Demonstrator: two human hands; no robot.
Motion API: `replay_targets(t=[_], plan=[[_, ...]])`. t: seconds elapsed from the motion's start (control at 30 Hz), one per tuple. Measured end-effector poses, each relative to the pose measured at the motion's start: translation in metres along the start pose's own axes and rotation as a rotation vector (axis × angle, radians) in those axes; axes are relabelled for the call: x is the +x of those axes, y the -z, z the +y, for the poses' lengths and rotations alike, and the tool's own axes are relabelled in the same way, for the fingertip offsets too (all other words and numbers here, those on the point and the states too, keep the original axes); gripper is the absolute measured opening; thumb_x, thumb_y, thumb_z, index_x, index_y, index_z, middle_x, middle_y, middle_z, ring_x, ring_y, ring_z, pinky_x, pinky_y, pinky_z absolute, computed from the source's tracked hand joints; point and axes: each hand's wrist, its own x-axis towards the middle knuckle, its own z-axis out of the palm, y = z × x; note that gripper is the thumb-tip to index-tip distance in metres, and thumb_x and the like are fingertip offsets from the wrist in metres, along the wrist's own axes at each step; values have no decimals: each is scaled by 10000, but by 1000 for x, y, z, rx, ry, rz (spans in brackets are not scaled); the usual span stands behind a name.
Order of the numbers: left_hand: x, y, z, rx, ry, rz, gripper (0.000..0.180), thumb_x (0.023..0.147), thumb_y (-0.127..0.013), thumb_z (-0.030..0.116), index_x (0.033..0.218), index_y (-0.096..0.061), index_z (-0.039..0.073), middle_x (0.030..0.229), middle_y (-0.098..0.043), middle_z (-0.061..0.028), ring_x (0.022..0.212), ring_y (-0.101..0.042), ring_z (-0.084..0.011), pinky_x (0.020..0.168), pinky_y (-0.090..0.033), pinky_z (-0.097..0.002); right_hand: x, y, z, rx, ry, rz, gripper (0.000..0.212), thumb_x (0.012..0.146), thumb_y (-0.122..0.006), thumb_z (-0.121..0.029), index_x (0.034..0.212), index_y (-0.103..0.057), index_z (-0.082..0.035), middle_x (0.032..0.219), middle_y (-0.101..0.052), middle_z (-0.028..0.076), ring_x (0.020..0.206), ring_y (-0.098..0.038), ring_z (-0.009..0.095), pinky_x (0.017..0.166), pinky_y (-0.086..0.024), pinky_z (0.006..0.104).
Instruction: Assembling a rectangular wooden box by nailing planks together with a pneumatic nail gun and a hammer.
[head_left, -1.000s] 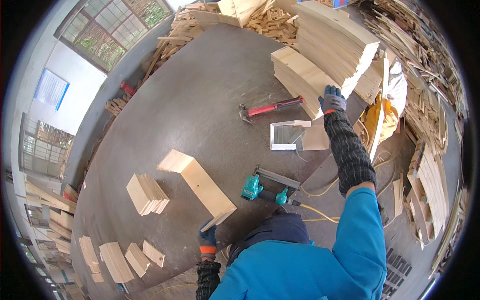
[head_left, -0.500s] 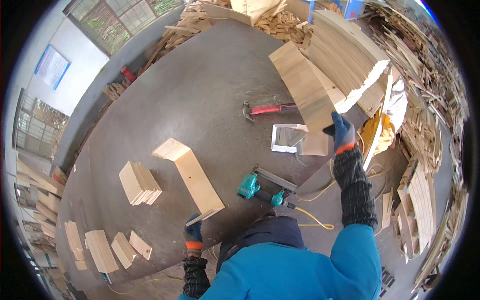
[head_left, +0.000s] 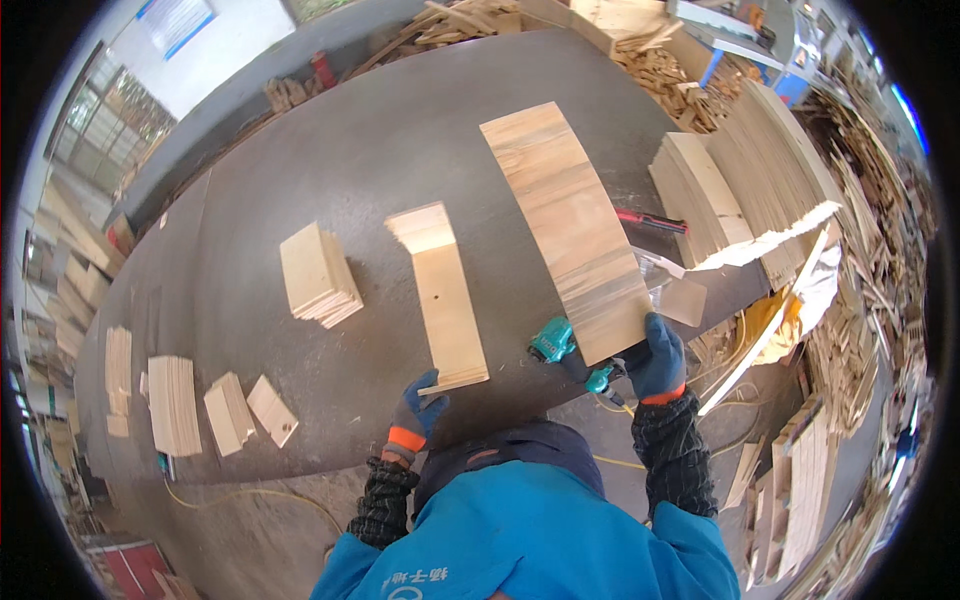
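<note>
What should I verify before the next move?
1. Right hand grips the wide board: ok, at its near end.
2. Left hand holds the U-shaped wooden piece: ok, at its near end panel.
3. Nail gun in full sight: not ok, the wide board covers its middle.
4. Hammer in full sight: not ok, only part of its red handle shows past the board.
5. Wide board's far end clear of the table: cannot tell from this angle.
</note>
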Motion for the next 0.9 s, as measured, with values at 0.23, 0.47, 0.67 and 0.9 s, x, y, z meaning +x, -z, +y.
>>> replay_targets(t=[0.23,0.47,0.67,0.9], plan=[[-5,54,71,-287,73,150,597,998,-757,158,1525,-528,-4,1502,-602,-189,1351,-610,-267,1111,-519,-395,-45,-96,31,-1217,467,63,305,1034,-699,-225,1181,-727,40,983,-764,161,869,-749,299,765,-581,425],[59,52,202,-828,-40,-96,699,1024,-737,253,1585,-427,-26,1503,-592,-177,1271,-652,-251,1048,-552,-373,-63,-157,94,-1587,924,-429,460,893,-771,-206,1289,-672,6,1187,-727,211,1087,-714,397,879,-590,488],[71,49,136,-932,8,7,494,995,-617,67,1469,-541,-47,1372,-688,-182,1179,-708,-288,1001,-589,-392,-86,-170,114,-1584,924,-576,625,844,-802,-327,1354,-643,-2,1333,-674,197,1237,-649,416,1010,-547,539],[95,65,112,-875,-20,-184,533,981,-563,76,1497,-512,-50,1388,-674,-206,1207,-700,-314,1031,-579,-422,-67,-128,127,-1481,577,-458,644,967,-743,-335,1493,-551,-16,1335,-680,266,1198,-669,460,993,-558,533]])
